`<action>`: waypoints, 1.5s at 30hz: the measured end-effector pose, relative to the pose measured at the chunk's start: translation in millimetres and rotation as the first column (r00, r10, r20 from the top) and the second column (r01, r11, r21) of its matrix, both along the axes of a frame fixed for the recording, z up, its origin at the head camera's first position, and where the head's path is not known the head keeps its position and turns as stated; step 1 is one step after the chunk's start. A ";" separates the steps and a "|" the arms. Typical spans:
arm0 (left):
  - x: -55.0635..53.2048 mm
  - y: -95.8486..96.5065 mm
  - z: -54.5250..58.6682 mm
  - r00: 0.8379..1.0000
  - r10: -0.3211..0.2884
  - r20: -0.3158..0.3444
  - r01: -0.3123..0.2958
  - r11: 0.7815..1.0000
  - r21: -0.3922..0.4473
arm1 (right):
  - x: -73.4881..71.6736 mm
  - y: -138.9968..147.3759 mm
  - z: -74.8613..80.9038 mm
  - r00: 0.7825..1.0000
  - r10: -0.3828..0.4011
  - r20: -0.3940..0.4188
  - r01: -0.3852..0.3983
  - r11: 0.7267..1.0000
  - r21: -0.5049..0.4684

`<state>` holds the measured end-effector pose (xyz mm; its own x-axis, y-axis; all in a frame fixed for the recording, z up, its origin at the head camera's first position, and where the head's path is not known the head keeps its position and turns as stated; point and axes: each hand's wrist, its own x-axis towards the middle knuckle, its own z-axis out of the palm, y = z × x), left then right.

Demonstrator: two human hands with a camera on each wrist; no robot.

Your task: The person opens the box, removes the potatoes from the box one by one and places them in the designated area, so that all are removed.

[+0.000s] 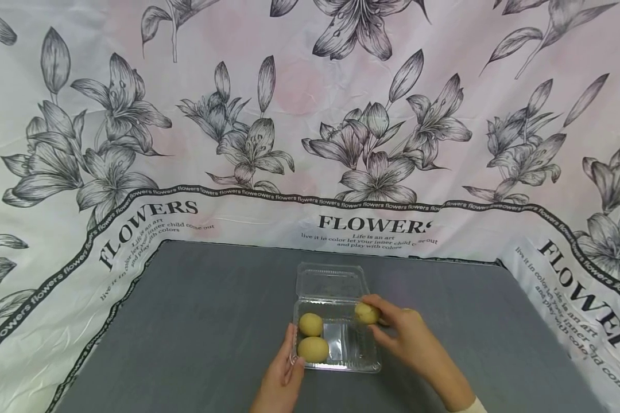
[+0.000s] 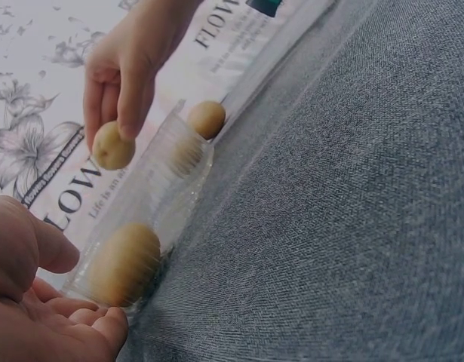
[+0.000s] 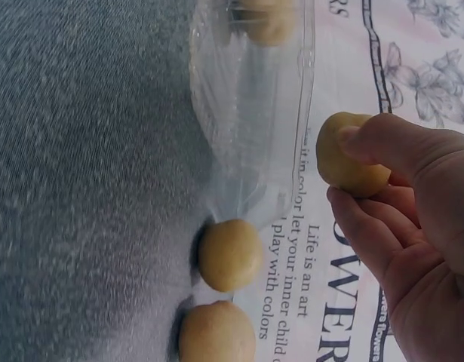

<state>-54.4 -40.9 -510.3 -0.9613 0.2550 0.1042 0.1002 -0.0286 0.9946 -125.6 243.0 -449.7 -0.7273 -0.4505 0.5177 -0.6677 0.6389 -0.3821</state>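
Note:
A clear plastic box (image 1: 359, 367) lies on the table with its hinged lid (image 1: 330, 283) folded back. Two yellow potatoes, a rear one (image 1: 310, 324) and a front one (image 1: 313, 349), sit along its left side. At the box's left wall and front corner, my left hand (image 1: 279, 383) holds the edge, thumb near the rim and fingers low against the side. My right hand (image 1: 410, 338) pinches another potato (image 3: 348, 154) between thumb and fingertips, raised over the box's right side. Beyond that side, two more potatoes show in the right wrist view, one nearer the box (image 3: 230, 255) and one farther (image 3: 218, 335).
The table (image 1: 201, 321) has a dark grey cloth top. Behind it and at both sides hangs a white sheet (image 1: 258, 223) printed with flowers and lettering. A small dark green thing (image 2: 264, 6) shows at the top of the left wrist view.

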 end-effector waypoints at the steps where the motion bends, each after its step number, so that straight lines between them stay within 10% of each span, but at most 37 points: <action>1: 0.0 -0.1 -0.2 1.000 0.000 0.002 0.000 1.000 -0.002 | 0.7 1.7 0.3 1.000 -0.010 0.008 0.010 1.000 0.001; 45: -1.3 2.1 -1.1 0.999 0.018 0.044 -0.019 1.000 0.012 | 9.9 75.3 2.1 0.957 -0.287 0.049 0.289 0.955 -0.063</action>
<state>-55.7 -38.9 -511.4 -0.9696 0.2359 0.0653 0.0574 -0.0399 0.9976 -115.7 318.2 -447.6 -0.8410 -0.1833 0.5090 -0.4430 0.7734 -0.4535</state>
